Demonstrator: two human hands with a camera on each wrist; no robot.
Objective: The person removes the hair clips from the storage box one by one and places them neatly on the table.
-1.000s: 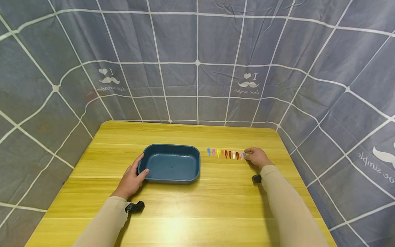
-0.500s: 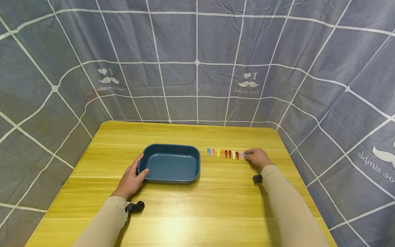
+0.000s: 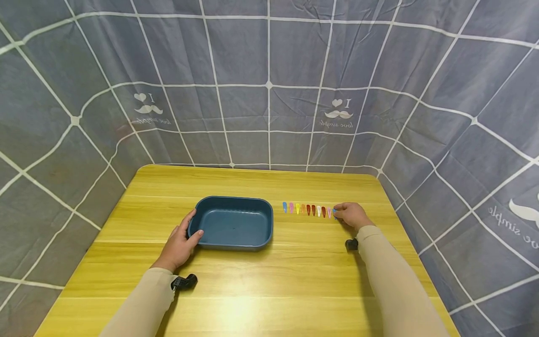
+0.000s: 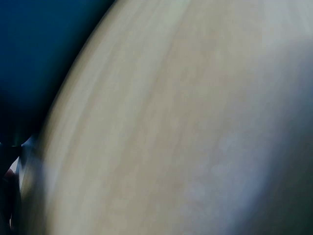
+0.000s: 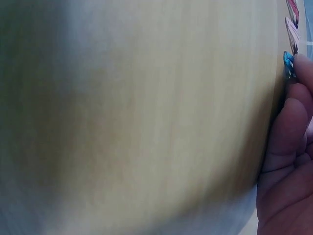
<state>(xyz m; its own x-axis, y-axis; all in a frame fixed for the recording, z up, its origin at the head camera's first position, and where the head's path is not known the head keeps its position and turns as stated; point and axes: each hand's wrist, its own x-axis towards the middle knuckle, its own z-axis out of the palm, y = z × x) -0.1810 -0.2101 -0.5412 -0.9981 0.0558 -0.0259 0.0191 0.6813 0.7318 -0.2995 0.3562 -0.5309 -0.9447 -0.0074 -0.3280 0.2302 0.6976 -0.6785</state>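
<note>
A dark blue plastic basin [image 3: 234, 229] lies on the table left of centre. My left hand [image 3: 177, 245] grips its left end, thumb over the near rim and fingers along the outer side. To the basin's right, several snap hair clips [image 3: 313, 210] form a row in blue, pink, yellow, orange, dark red and white. At the row's right end, my right hand [image 3: 353, 215] pinches a blue hair clip [image 5: 287, 61] between thumb and fingertips, close to the tabletop. Beside it lies a pink hair clip [image 5: 292, 33]. The fingers partly cover the blue clip.
A yellow wood-grain table [image 3: 269, 281] carries everything. Grey curtains with white grid lines [image 3: 269, 112] hang behind it and along both sides. In the left wrist view, the basin's dark side [image 4: 34, 58] fills the upper left corner.
My right hand has shifted very slightly to the right with the blue hair clip, which now stands more in line with the row. The left hand and basin have stayed put.
</note>
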